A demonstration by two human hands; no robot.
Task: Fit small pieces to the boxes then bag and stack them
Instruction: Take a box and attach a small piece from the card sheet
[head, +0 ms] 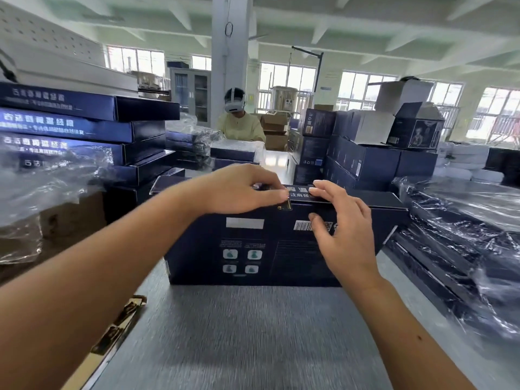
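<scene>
Table (253,333): the box (253,249) stands upright here, printed face toward me.
Left hand (239,190): I see thumb and fingertips pinching a small dark piece (287,204) against the box's top front edge, probably seating it.
Right hand (343,223): spread, nearly straight fingers on the lid, thumb on the face; it grasps nothing and, I judge, braces the box.
Beyond: bagged boxes (464,220) lie stacked at right.
</scene>
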